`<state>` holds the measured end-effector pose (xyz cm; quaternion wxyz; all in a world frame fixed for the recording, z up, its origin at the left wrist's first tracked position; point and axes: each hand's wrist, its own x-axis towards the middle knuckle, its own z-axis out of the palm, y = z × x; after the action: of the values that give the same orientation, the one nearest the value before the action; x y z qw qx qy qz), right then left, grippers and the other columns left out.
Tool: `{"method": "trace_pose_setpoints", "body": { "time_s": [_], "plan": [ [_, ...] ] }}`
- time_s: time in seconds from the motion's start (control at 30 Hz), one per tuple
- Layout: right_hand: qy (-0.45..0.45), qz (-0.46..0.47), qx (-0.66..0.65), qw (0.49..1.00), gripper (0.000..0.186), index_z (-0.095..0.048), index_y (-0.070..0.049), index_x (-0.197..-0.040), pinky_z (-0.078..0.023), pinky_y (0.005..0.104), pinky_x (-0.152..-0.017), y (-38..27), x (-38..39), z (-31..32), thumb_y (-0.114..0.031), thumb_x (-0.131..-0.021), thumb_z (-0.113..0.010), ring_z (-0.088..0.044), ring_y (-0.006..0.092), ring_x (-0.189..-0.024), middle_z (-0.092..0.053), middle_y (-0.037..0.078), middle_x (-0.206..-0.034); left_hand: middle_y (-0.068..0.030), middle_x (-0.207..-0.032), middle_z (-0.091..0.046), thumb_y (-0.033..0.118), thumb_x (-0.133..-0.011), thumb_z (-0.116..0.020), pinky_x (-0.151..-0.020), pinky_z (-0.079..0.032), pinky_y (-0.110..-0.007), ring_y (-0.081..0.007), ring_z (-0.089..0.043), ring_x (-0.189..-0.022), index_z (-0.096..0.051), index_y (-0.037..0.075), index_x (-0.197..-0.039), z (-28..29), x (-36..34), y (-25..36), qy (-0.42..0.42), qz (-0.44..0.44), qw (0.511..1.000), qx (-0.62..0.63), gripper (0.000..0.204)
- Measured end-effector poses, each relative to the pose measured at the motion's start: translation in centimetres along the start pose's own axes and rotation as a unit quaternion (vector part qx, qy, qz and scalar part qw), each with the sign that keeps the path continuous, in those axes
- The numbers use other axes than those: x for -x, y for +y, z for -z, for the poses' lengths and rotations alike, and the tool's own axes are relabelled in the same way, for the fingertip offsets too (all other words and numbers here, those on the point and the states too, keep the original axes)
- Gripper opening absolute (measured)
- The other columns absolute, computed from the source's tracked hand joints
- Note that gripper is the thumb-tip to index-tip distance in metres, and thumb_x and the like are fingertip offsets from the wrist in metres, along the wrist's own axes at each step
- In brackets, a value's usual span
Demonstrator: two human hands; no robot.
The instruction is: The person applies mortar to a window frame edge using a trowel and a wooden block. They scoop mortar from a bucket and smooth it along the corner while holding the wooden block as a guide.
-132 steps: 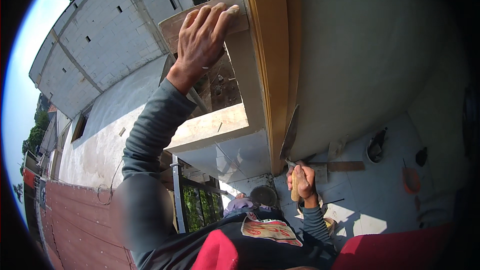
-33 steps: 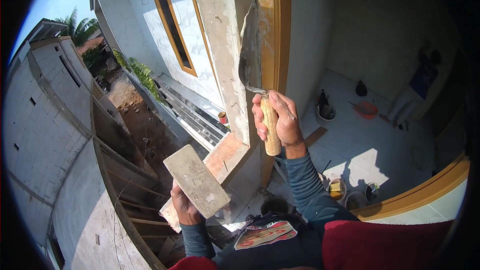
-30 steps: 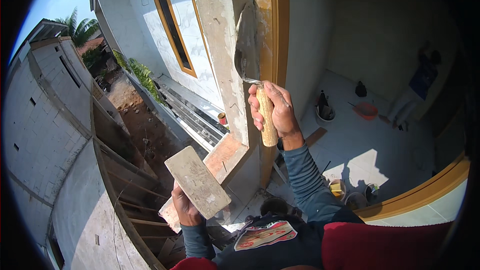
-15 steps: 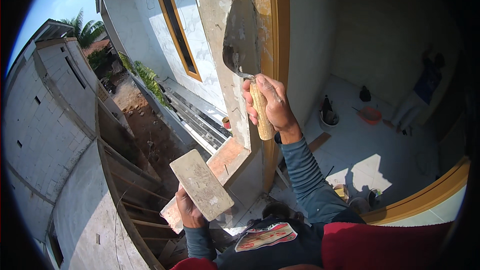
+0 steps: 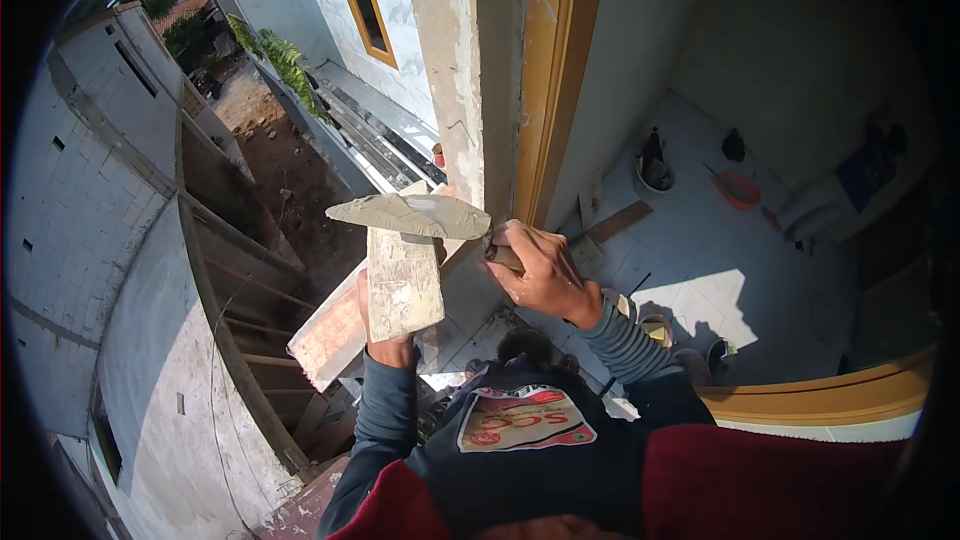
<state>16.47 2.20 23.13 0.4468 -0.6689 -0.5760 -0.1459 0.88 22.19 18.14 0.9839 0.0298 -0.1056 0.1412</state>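
My left hand (image 5: 388, 348) grips a flat rectangular plasterer's float (image 5: 405, 295) from beneath, its pale face smeared with mortar. Closed round the handle of a trowel (image 5: 440, 218), my right hand (image 5: 548, 275) holds the blade across the float's far end. Grey mortar coats the blade. Just beyond both hands rises the edge of a wall (image 5: 497, 70), with a long board (image 5: 448, 60) along its left side. A reddish plank (image 5: 335, 332) slants out below, partly behind the float and my left hand.
An orange door frame (image 5: 562, 80) borders the wall on the right. Inside the room, a bucket (image 5: 655, 176), an orange basin (image 5: 738, 190) and a person (image 5: 862, 178) are on the tiled floor's far side. To the left stand a curved wall edge (image 5: 215, 310) and a block wall (image 5: 95, 180).
My right hand has brought the trowel down from high on the wall edge to the float, turning the blade sideways. The float has swung more upright. The view has tilted downward.
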Motion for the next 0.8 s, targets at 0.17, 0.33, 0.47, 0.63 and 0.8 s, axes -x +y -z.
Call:
{"method": "trace_pose_setpoints", "body": {
  "time_s": [0.17, 0.33, 0.47, 0.63, 0.8],
  "plan": [
    [0.003, 0.022, 0.061, 0.998, 0.030, -0.057, -0.001, -0.086, -0.053, 0.0408, -0.064, 1.8, 3.6, 1.3, -0.007, -0.074, -0.085, -0.065, 0.0333, -0.076, -0.063, 0.014, -0.090, -0.0197, -0.149, -0.048, 0.028, -0.112, -0.039, -0.115, -0.046, -0.038, -0.0313, -0.052, -0.135, -0.043, -0.001, -0.148, 2.1, -1.3, -1.8, -0.010, -0.013, 0.993, -0.116, 0.047],
    [-0.023, -0.040, 0.070, 0.996, 0.031, -0.058, 0.001, -0.084, -0.054, 0.0410, -0.064, 3.0, 7.3, 4.8, -0.007, -0.074, -0.087, -0.066, 0.0370, -0.075, -0.066, 0.018, -0.088, -0.0258, -0.144, -0.049, 0.021, -0.111, -0.041, -0.106, -0.054, -0.045, -0.0384, -0.052, -0.135, -0.044, -0.004, -0.147, 0.1, -2.3, -1.9, 0.090, -0.052, 0.988, 0.112, 0.044],
    [-0.013, -0.143, 0.008, 0.990, 0.026, -0.064, 0.001, -0.094, -0.053, 0.0379, -0.065, 4.0, 11.4, 4.8, -0.008, -0.082, -0.084, -0.067, 0.0295, -0.076, -0.066, 0.015, -0.087, -0.0139, -0.116, -0.052, 0.011, -0.104, -0.055, -0.094, -0.058, -0.044, -0.0240, -0.057, -0.105, -0.051, -0.004, -0.141, -2.1, -2.3, -0.3, 0.057, -0.042, 0.975, 0.211, 0.041],
    [0.038, -0.388, -0.330, 0.860, 0.025, -0.064, 0.002, -0.110, -0.049, 0.0296, -0.065, 5.0, 15.7, 0.3, -0.021, -0.102, -0.065, -0.060, 0.0130, -0.073, -0.063, 0.006, -0.088, -0.0151, -0.129, -0.050, 0.003, -0.084, -0.071, -0.109, -0.051, -0.049, -0.0281, -0.056, -0.118, -0.049, 0.000, -0.140, -2.8, -0.1, 0.5, 0.017, -0.047, 0.983, 0.175, 0.060],
    [0.037, -0.445, -0.470, 0.762, 0.038, -0.062, 0.001, -0.116, -0.046, 0.0252, -0.061, 6.4, 15.2, -4.7, -0.035, -0.109, -0.051, -0.055, 0.0093, -0.068, -0.060, 0.004, -0.087, -0.0160, -0.121, -0.052, 0.017, -0.102, -0.060, -0.100, -0.056, -0.049, -0.0270, -0.059, -0.112, -0.051, -0.002, -0.139, -3.0, 1.7, 0.0, 0.078, -0.064, 0.986, 0.130, 0.043]
  ]
}}
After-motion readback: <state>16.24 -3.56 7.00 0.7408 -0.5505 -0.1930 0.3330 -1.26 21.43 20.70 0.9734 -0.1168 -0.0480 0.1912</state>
